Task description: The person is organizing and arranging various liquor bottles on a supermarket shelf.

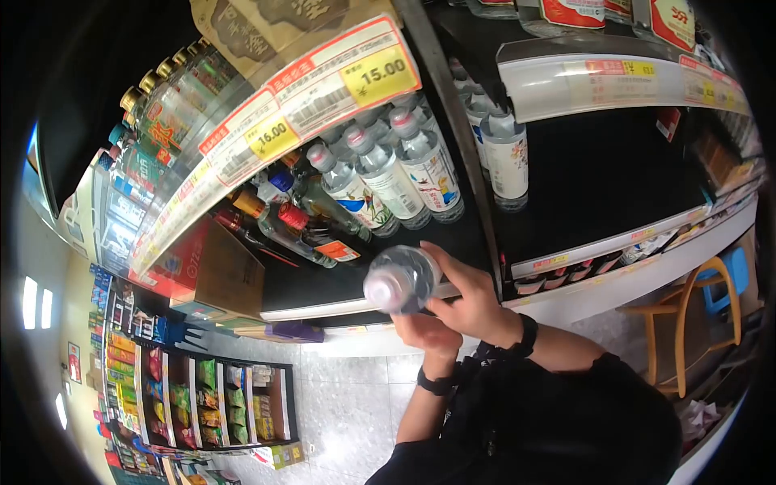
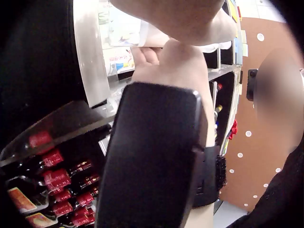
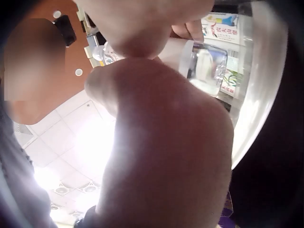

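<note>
Indoors, a bottle [image 1: 402, 279] just beside the shelf [image 1: 323, 309], right hand [image 1: 473, 303] grasping it, left hand [image 1: 430, 333] curling partly hidden fingers round it, standing bottles [image 1: 432, 178] on the shelf.

Clear bottle [image 1: 416, 273], whitish label [image 3: 176, 53], pale pinkish cap [image 1: 385, 288], tilted, held in fingers [image 1: 449, 268], beside the shelf [image 1: 295, 313].
</note>
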The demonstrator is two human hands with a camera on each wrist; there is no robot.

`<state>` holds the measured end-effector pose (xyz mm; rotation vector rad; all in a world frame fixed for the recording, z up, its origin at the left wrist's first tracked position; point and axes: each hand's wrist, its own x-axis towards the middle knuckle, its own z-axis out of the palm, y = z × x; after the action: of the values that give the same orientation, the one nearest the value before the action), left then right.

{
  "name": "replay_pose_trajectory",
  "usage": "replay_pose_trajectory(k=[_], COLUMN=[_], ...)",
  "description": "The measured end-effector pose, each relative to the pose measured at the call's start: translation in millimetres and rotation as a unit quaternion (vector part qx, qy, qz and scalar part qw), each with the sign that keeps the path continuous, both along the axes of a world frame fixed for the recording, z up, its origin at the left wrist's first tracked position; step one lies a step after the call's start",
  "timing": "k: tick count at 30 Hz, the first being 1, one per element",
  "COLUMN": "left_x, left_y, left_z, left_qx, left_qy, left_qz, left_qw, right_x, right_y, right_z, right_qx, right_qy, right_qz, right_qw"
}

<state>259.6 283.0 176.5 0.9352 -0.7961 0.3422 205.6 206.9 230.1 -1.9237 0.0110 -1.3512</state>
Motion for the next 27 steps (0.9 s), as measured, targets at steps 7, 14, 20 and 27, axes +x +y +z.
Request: replay_pose_trajectory(k=[7, 14, 20, 27], left_x=[-46, -90, -95, -84], left_y=[30, -27, -49, -59], left_z=[-26, 21, 37, 43], left_qx=[0.184, 0.187, 0.226, 0.305], left_qy=[-0.132, -0.237, -0.192, -0.196], left_qz=[0.107, -0.112, -0.154, -0.112], left_qw=[0.968, 0.947, 0.943, 0.925], right_x=[-80, -127, -125, -96], right_y=[-22, -37, -81, -92], right_z=[15, -51, 7, -1], right_qx=[-0.031, 0.362, 0.063, 0.108], right_qy=[-0.043, -0.076, 0.039, 0.045], right_qz=[0.051, -0.096, -0.159, -0.132], right_qw=[0.997, 0.924, 0.985, 0.984])
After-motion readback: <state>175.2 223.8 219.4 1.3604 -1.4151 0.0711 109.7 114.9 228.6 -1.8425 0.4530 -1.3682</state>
